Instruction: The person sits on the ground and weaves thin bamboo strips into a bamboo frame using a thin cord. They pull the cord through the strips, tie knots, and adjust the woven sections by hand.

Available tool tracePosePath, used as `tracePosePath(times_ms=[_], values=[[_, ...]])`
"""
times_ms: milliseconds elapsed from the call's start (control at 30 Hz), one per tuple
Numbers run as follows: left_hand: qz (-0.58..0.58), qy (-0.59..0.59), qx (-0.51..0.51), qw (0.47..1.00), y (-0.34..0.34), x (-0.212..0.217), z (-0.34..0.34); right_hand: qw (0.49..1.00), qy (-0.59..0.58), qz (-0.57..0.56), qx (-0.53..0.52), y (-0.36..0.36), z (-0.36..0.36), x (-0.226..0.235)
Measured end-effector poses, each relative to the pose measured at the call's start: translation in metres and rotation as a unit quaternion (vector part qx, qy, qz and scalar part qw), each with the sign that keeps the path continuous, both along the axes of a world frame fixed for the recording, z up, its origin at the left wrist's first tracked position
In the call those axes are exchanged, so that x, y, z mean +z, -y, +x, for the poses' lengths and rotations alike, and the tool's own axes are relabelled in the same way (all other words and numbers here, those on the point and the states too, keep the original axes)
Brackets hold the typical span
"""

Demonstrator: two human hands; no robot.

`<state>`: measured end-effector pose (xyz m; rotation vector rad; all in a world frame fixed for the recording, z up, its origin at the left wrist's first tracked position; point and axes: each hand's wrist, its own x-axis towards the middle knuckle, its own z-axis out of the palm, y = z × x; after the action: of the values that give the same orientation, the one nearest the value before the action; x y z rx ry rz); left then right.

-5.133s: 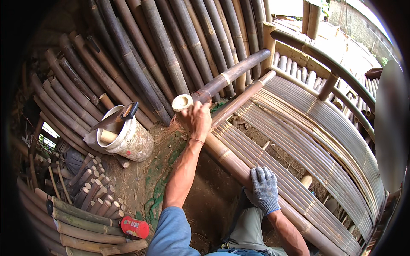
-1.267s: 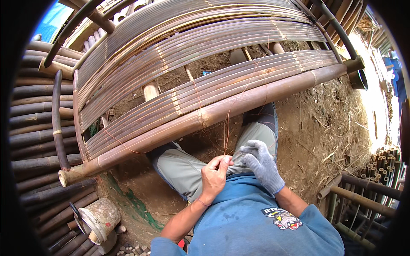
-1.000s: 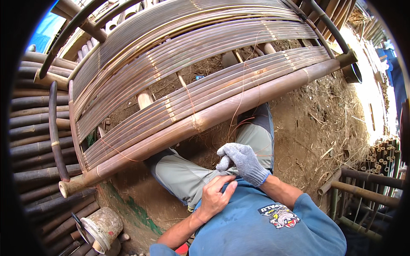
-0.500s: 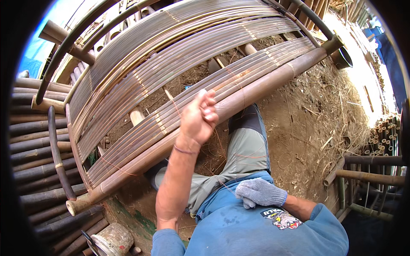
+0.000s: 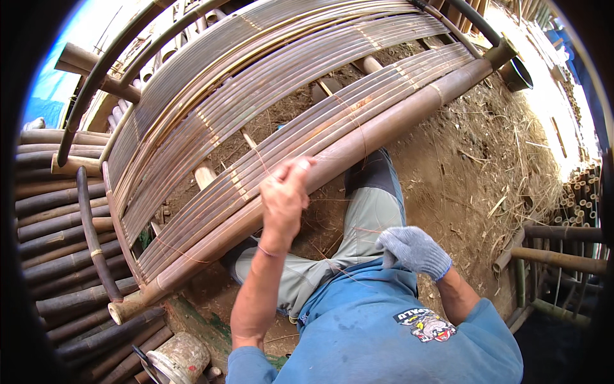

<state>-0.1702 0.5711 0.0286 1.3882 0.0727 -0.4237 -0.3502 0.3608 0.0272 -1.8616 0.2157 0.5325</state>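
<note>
The left hand (image 5: 283, 195) is bare and is reaching up to the thick bamboo pole (image 5: 358, 144) that is lying across the person's lap; its grip is narrow, with the fingertips (image 5: 300, 165) pinching together just at the pole's upper edge. What the fingers are pinching is too thin to make out, though fine strands (image 5: 256, 153) are crossing the slats right beside them. The right hand (image 5: 414, 249) is wearing one grey knit glove and is resting, loosely curled, against the light trouser leg (image 5: 358, 224); whether it is holding anything cannot be told. One curved panel of split bamboo slats (image 5: 268, 83) is running along the far side of the pole, and the slats are too many and too close to count. Two dark bent poles (image 5: 109, 70) are arching over the panel's upper left corner. A stack of round bamboo poles (image 5: 51, 217) is lying at the left edge. One stained bucket (image 5: 179, 358) is standing on the ground near the pole's cut end (image 5: 121, 312).
</note>
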Motion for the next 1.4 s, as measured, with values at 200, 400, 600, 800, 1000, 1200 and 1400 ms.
tracePosePath(times_ms=[200, 400, 600, 800, 1000, 1200, 1400], values=[[-0.071, -0.141, -0.023, 0.987, 0.009, -0.022, -0.074, 0.984, 0.115, -0.054, 0.123, -0.022, 0.028, -0.003], [-0.031, -0.111, -0.029, 0.993, 0.003, -0.028, -0.090, 0.970, 0.137, -0.016, 0.201, -0.049, 0.030, -0.017], [-0.032, -0.128, -0.039, 0.990, -0.004, -0.036, -0.102, 0.954, -0.176, 0.241, -0.011, -0.057, 0.025, -0.006], [-0.029, -0.097, -0.028, 0.995, -0.001, -0.036, -0.107, 0.986, -0.022, 0.136, 0.097, -0.064, 0.023, -0.014], [-0.035, -0.087, -0.057, 0.994, -0.008, -0.026, -0.114, 0.989, 0.007, 0.121, 0.084, -0.065, 0.006, -0.025], [-0.059, -0.073, -0.083, 0.992, -0.016, -0.027, -0.130, 0.991, 0.069, 0.072, 0.090, -0.077, -0.011, -0.014], [-0.108, -0.103, -0.142, 0.979, -0.032, -0.036, -0.126, 0.984, -0.046, 0.173, 0.025, -0.105, -0.030, 0.005]])
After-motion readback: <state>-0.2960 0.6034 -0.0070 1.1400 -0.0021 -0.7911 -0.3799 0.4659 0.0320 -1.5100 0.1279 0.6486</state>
